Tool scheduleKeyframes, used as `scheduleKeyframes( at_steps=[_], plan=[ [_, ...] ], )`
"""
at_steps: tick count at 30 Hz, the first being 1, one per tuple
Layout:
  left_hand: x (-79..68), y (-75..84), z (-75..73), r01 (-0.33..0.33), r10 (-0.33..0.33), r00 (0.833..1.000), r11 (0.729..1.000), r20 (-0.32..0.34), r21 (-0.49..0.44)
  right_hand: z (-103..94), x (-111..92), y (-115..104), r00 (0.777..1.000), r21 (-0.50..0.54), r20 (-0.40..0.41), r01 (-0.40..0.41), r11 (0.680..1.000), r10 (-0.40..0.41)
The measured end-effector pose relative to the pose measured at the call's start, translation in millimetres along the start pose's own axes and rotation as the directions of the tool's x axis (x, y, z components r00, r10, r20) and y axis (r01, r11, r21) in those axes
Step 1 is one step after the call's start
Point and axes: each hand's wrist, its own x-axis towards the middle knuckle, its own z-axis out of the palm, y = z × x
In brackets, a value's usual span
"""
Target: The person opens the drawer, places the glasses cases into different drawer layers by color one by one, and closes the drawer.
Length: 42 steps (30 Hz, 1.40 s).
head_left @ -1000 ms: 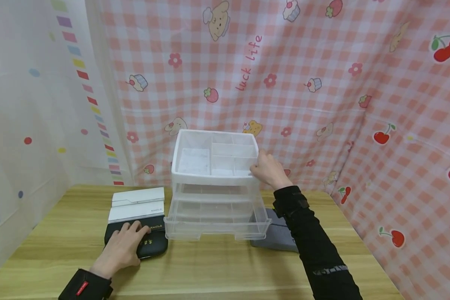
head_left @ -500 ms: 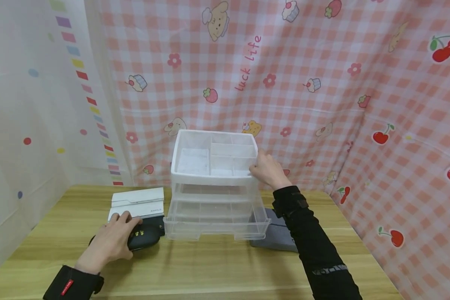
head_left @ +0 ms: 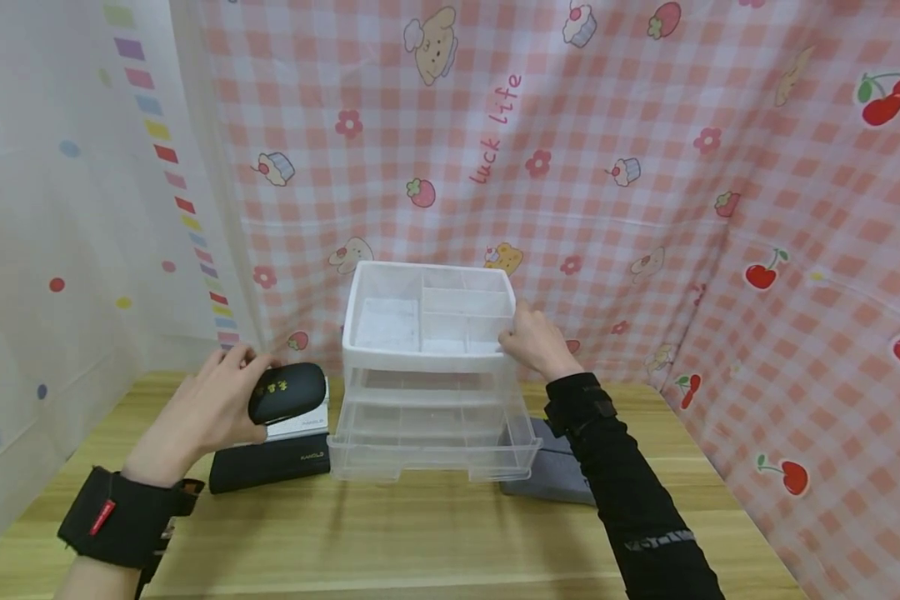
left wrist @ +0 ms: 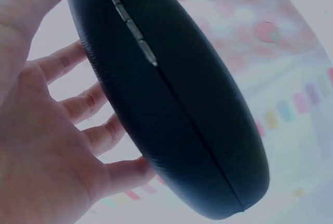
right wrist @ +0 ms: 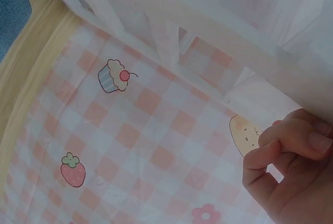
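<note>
My left hand (head_left: pixel 213 404) holds a black glasses case (head_left: pixel 294 392) with gold lettering, raised above the left side of the table. In the left wrist view its hinge seam shows along the closed glasses case (left wrist: pixel 177 99), with the fingers spread along one side. My right hand (head_left: pixel 537 342) grips the right rim of a white storage organizer (head_left: pixel 427 361), fingers curled at the wall in the right wrist view. Below the organizer's divided top tray, a clear drawer (head_left: pixel 435 461) stands pulled out toward me.
A slim black case (head_left: pixel 270 468) lies on the wooden table (head_left: pixel 390 542) at left, in front of a white case (head_left: pixel 303 423) partly hidden by the raised one. A grey case (head_left: pixel 547 477) sits right of the drawer, partly behind my sleeve. Patterned cloth (head_left: pixel 450 150) hangs behind.
My left hand has lifted the black glasses case off the table and carried it up and away from me, uncovering the slim black case. The right hand has stayed at the organizer's rim.
</note>
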Motion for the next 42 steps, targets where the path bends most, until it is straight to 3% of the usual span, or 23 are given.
scheduleKeyframes(
  at_steps=[6,12,21,25,29,36,38,42],
  plan=[
    [20.8,27.6,-21.8,-0.088,0.086,0.994,0.996,-0.062,-0.02,-0.3,-1.2,0.2,1.0,0.007,-0.005,-0.002,1.0,0.002],
    [43.9,62.4,-25.8,-0.207,0.208,0.973,0.978,-0.099,0.025,-0.3,-2.8,-1.2,1.0,0.023,-0.005,0.001,1.0,-0.001],
    [69.3,102.9,-7.9,-0.379,0.388,0.916,0.921,-0.104,0.093,-0.2,-2.3,-0.9,1.0,0.017,-0.016,0.005,1.0,-0.005],
    [73.6,115.9,4.4,-0.424,0.432,0.901,0.897,-0.044,0.127,-0.2,-2.3,-0.8,1.0,0.004,-0.026,0.01,1.0,-0.01],
    [75.0,124.3,18.5,-0.471,0.475,0.88,0.871,0.007,0.139,0.5,-1.8,-1.3,1.0,-0.004,-0.028,0.007,1.0,-0.007],
    [75.5,127.9,40.6,-0.554,0.559,0.829,0.819,0.014,0.152,1.9,-0.9,-1.4,1.0,-0.005,-0.025,-0.002,1.0,0.002],
    [75.4,127.5,44.8,-0.562,0.565,0.825,0.814,0.027,0.145,1.7,-1.3,-1.6,1.0,-0.001,-0.023,0.0,1.0,0.0],
    [76.1,125.3,51.4,-0.555,0.554,0.831,0.825,0.047,0.104,0.4,-1.9,-1.0,1.0,-0.02,-0.02,0.013,1.0,-0.013]
  ],
)
